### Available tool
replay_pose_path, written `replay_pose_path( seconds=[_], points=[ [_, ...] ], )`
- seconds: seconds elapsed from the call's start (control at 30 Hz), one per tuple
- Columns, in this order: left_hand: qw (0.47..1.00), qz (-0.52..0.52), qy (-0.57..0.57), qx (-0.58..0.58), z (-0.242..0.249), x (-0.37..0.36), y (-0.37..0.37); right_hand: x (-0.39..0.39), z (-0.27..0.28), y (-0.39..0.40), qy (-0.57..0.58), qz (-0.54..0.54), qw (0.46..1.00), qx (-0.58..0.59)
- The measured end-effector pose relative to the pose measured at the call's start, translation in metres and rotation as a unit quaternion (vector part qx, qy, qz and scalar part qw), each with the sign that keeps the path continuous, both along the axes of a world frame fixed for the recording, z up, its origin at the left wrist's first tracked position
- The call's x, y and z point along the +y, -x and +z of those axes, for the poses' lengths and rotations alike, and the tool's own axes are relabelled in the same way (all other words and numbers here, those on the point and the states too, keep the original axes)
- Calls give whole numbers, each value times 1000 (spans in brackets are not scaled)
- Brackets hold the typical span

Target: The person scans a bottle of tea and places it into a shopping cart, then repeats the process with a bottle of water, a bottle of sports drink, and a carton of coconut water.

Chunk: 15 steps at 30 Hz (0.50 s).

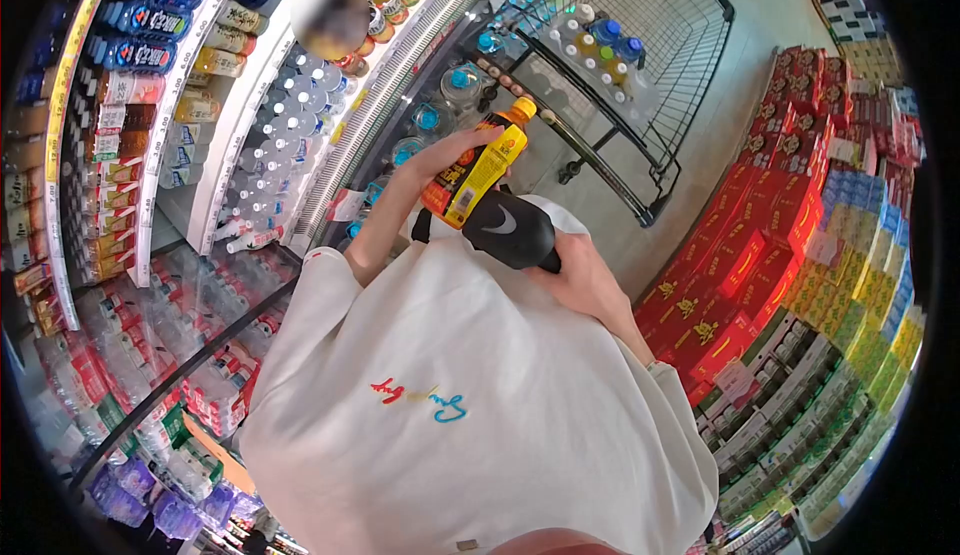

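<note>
My left hand (445, 160) is wrapped round a drink bottle (482, 170) with a yellow cap and a yellow, black and red label. The bottle is tilted, its cap pointing up and to the right, and its printed side and barcode face me. My right hand (592, 280) is closed at the lower right end of a smooth black rounded item (510, 230) with a pale curved mark. I cannot make out what kind of thing it is. It lies just below the bottle, in front of my white shirt (470, 355). The fingertips of my right hand are hidden.
Ahead stands a wire shopping cart (640, 85) holding a pack of bottles (605, 55). Shelves of bottled drinks (295, 105) line the left, with large water bottles (460, 85) low down. Stacked red boxes (735, 245) and other cartons (860, 245) rise on the right.
</note>
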<state>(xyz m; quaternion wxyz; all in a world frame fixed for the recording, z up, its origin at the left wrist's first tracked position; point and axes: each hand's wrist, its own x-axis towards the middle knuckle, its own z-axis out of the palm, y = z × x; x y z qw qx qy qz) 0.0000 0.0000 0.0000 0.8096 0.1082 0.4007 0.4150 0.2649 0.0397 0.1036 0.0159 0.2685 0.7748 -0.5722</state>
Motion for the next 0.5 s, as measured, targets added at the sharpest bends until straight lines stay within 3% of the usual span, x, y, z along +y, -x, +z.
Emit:
replay_pose_path(
  seconds=[0.07,0.1,0.3,0.5],
  points=[
    [1000,-5,19,-1,5,-7,8,-12,-4,7,0,-17,1000,18],
    [999,-7,31,-14,5,2,-55,-4,-2,-56,11,-19,1000,5],
    [996,3,87,23,23,-4,-115,-3,5,-116,43,-9,999,-8],
    [997,-5,44,57,21,-13,-143,2,5,-143,44,26,999,-18]
  ],
)
